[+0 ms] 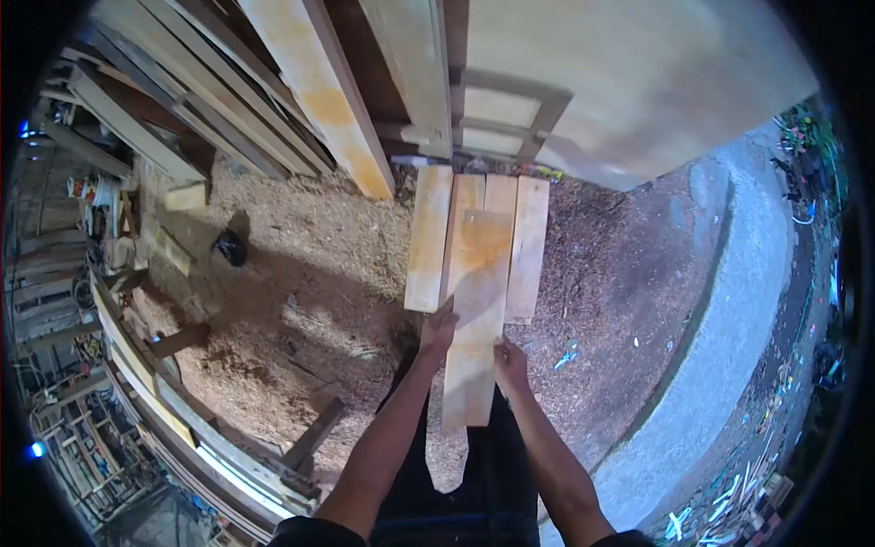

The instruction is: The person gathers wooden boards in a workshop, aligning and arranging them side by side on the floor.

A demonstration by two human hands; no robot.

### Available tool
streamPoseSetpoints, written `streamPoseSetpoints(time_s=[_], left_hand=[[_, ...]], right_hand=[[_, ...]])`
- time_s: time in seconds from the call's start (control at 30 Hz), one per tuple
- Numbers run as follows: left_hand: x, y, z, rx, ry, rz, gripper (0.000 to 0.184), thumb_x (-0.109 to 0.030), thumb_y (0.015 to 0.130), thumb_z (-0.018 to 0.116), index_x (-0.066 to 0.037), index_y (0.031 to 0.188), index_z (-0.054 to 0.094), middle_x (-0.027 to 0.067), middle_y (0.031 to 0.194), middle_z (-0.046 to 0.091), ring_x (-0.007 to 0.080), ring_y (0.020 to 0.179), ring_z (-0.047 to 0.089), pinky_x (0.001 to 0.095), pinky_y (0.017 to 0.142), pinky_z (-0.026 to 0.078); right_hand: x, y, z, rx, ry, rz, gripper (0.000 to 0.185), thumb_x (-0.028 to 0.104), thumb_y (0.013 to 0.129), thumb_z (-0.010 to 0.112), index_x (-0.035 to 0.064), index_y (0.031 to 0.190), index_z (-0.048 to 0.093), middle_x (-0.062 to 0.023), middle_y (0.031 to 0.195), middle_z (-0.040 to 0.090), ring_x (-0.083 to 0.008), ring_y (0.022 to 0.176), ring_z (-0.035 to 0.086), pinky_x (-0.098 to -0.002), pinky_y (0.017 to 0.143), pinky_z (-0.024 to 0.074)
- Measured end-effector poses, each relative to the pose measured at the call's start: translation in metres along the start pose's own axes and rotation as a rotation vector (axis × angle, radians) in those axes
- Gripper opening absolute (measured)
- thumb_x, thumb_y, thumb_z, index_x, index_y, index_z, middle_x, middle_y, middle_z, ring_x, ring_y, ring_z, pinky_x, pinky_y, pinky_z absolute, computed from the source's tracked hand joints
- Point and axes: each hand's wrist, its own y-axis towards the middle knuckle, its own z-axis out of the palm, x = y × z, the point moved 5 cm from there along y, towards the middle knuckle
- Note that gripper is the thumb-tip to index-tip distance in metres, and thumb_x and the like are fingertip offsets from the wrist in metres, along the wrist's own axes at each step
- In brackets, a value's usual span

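Observation:
A pale board with an orange-brown patch (478,319) is held lengthwise in front of me. My left hand (439,330) grips its left edge and my right hand (510,363) its right edge, a little lower. Beneath and beyond it, several boards lie side by side on the ground: one at the left (428,242), one at the right (527,246), with others between, partly covered by the held board. The fingers under the held board are hidden.
Long planks (319,91) lean at the top left, beside a large pale sheet (629,82) and a small wooden frame (510,109). Sawdust (337,264) covers the ground. A black bag (230,247) lies left. A concrete kerb (720,337) curves at right; a timber structure (164,392) stands lower left.

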Motion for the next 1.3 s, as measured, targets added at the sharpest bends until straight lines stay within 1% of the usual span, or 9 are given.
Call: streamPoseSetpoints(time_s=[0.17, 0.23, 0.27, 0.33, 0.57, 0.7, 1.0, 1.2, 1.3], left_hand=[[0.071, 0.135, 0.012, -0.103, 0.074, 0.054, 0.044, -0.015, 0.093, 0.06, 0.001, 0.134, 0.053, 0.015, 0.127, 0.062, 0.0201, 0.119, 0.056, 0.0313, 0.101, 0.042], [0.11, 0.196, 0.009, -0.116, 0.164, 0.174, 0.047, -0.025, 0.092, 0.06, -0.006, 0.134, 0.054, 0.024, 0.119, 0.064, 0.0308, 0.114, 0.062, 0.0362, 0.095, 0.047], [0.12, 0.217, 0.007, -0.098, 0.345, 0.157, 0.048, -0.032, 0.09, 0.059, -0.011, 0.133, 0.055, 0.0287, 0.112, 0.064, 0.0393, 0.107, 0.063, 0.0408, 0.09, 0.049], [0.127, 0.251, 0.009, -0.081, 0.291, 0.074, 0.051, -0.034, 0.089, 0.058, -0.012, 0.134, 0.053, 0.0298, 0.108, 0.064, 0.0438, 0.102, 0.062, 0.044, 0.087, 0.049], [0.123, 0.312, 0.007, -0.024, 0.291, 0.006, 0.062, -0.038, 0.087, 0.052, -0.003, 0.138, 0.047, 0.0268, 0.126, 0.058, 0.0367, 0.119, 0.057, 0.0379, 0.101, 0.043], [0.121, 0.322, 0.003, -0.112, 0.273, 0.045, 0.062, -0.038, 0.088, 0.051, -0.002, 0.138, 0.048, 0.0261, 0.125, 0.059, 0.0375, 0.119, 0.057, 0.0373, 0.102, 0.042], [0.127, 0.326, 0.0, 0.054, 0.238, -0.01, 0.062, -0.038, 0.091, 0.048, 0.002, 0.138, 0.046, 0.0256, 0.128, 0.058, 0.0369, 0.122, 0.055, 0.0383, 0.104, 0.041], [0.146, 0.328, 0.0, 0.085, 0.228, -0.046, 0.061, -0.039, 0.092, 0.049, 0.002, 0.138, 0.046, 0.0267, 0.129, 0.056, 0.0363, 0.123, 0.054, 0.0382, 0.104, 0.041], [0.113, 0.31, 0.004, 0.117, 0.458, -0.025, 0.061, -0.039, 0.092, 0.048, 0.002, 0.138, 0.046, 0.0285, 0.126, 0.057, 0.0394, 0.121, 0.055, 0.041, 0.103, 0.042]], right_hand=[[-0.075, 0.121, 0.065, -0.097, -0.164, -0.088, 0.036, 0.032, 0.099, 0.05, -0.0018, 0.095, 0.062, -0.026, 0.086, 0.062, -0.0442, 0.084, 0.061, -0.0455, 0.07, 0.0483], [-0.137, 0.172, 0.095, -0.065, -0.058, -0.048, 0.039, 0.034, 0.099, 0.049, -0.0023, 0.099, 0.063, -0.0273, 0.09, 0.063, -0.0439, 0.088, 0.062, -0.0465, 0.075, 0.0488], [-0.111, 0.185, 0.093, -0.083, -0.062, -0.063, 0.04, 0.035, 0.099, 0.05, -0.0021, 0.1, 0.063, -0.027, 0.092, 0.064, -0.0433, 0.088, 0.062, -0.046, 0.076, 0.0491], [-0.126, 0.216, 0.104, -0.06, -0.06, -0.04, 0.042, 0.037, 0.099, 0.05, -0.0023, 0.097, 0.064, -0.0263, 0.089, 0.064, -0.0435, 0.085, 0.062, -0.0455, 0.074, 0.0492], [-0.145, 0.293, 0.127, 0.056, -0.203, 0.077, 0.052, 0.045, 0.099, 0.042, -0.0012, 0.087, 0.061, -0.0272, 0.08, 0.062, -0.0449, 0.082, 0.062, -0.0477, 0.071, 0.0471], [-0.158, 0.321, 0.143, 0.05, -0.124, 0.049, 0.055, 0.048, 0.099, 0.041, -0.0017, 0.089, 0.063, -0.0262, 0.08, 0.064, -0.0457, 0.08, 0.061, -0.0474, 0.073, 0.0471], [-0.161, 0.316, 0.14, 0.014, -0.07, 0.121, 0.06, 0.051, 0.099, 0.041, -0.0037, 0.098, 0.065, -0.022, 0.08, 0.066, -0.034, 0.077, 0.064, -0.0425, 0.074, 0.0478], [-0.174, 0.324, 0.139, 0.01, -0.147, 0.105, 0.061, 0.052, 0.099, 0.042, -0.0043, 0.099, 0.064, -0.0219, 0.084, 0.066, -0.033, 0.081, 0.063, -0.0409, 0.078, 0.048], [-0.177, 0.325, 0.139, 0.016, -0.121, 0.112, 0.057, 0.05, 0.099, 0.045, -0.0039, 0.103, 0.065, -0.0225, 0.09, 0.067, -0.0335, 0.088, 0.064, -0.04, 0.081, 0.0485]])
